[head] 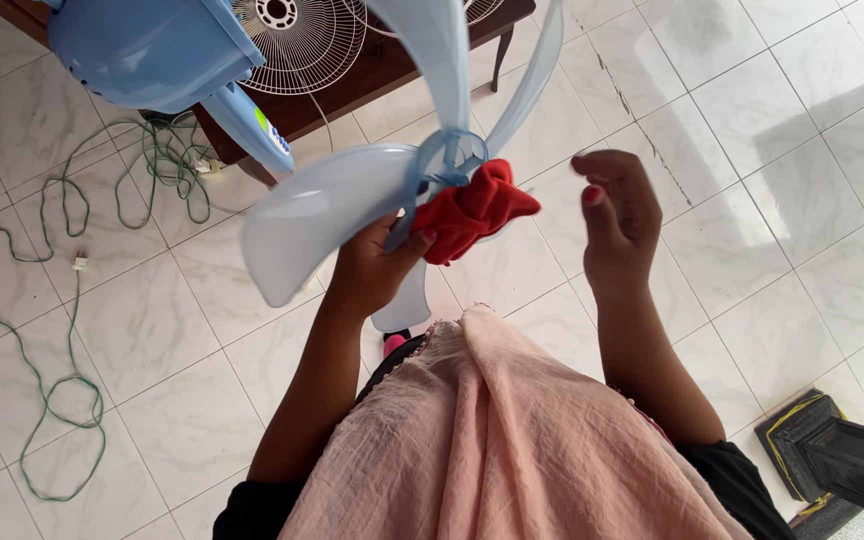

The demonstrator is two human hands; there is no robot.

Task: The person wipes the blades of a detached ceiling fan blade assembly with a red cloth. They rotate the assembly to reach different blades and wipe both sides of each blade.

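Note:
My left hand [372, 268] grips a translucent pale-blue fan blade set [332, 205] near its hub, with a red cloth [472, 210] bunched against the hub and touching my fingers. Long blades fan out up and to the left. To the right of the cloth, my right hand [617, 215] is lifted with its fingers loosely curled, holding nothing and a short gap away from the cloth.
A blue fan body [152, 45] and white wire fan grilles [302, 40] rest on a dark wooden table [352, 90] at the top. A green cable [62, 300] trails over the white tiled floor at left. A dark framed object [832, 455] lies at lower right.

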